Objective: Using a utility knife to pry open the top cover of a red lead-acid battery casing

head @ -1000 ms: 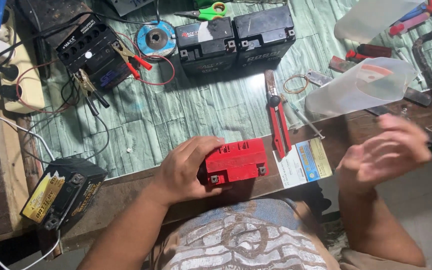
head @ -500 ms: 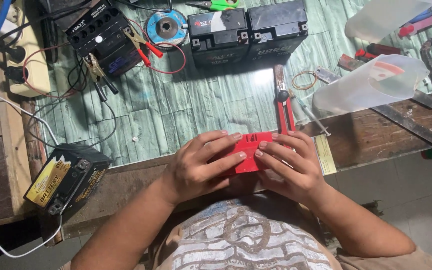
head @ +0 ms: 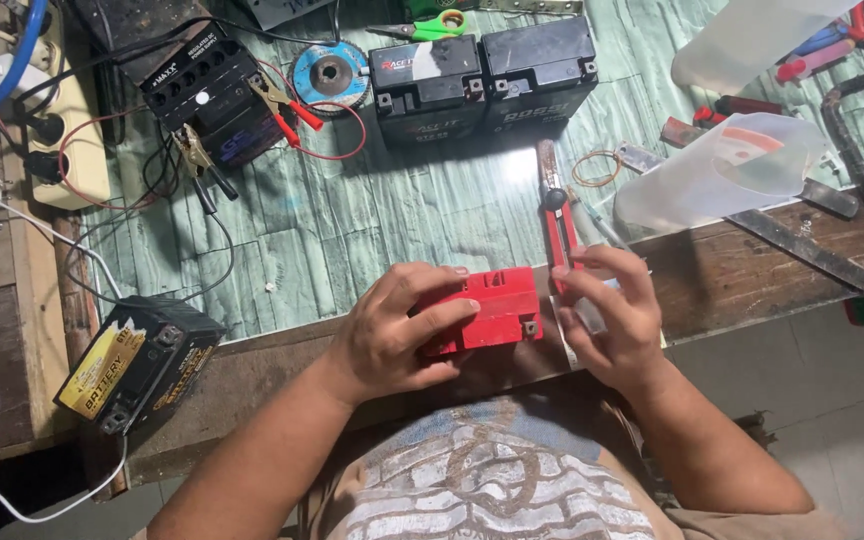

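A workbench covered in pale green, tile-patterned sheet [head: 382,215] is filling most of the frame, its bare wooden front edge [head: 752,265] running across the middle. Two black rectangular batteries [head: 482,75] are sitting side by side at the upper centre, with another black battery wired to red and black clip leads [head: 207,95] lying to their left and a black battery with a yellow label [head: 137,362] resting on the lower left corner of the bench. A translucent plastic jug [head: 722,170] is lying on its side at the upper right (rusty tools are scattered around it). Near the lower centre, the left hand [head: 392,335] is wrapping over the left end of a small red rectangular plastic battery case [head: 497,305], fingers curled across its top and thumb underneath, holding it firmly against the bench edge. The right hand [head: 612,310] is sitting just to the right of the case, fingers loosely bent over a white printed card [head: 592,320]; whether its fingertips are touching the red case I cannot tell. Red-handled pliers [head: 557,215] are lying just above the right hand, a blue round grinding disc [head: 330,72] is sitting at the upper centre left, and green-handled scissors [head: 427,27] are lying along the top edge.
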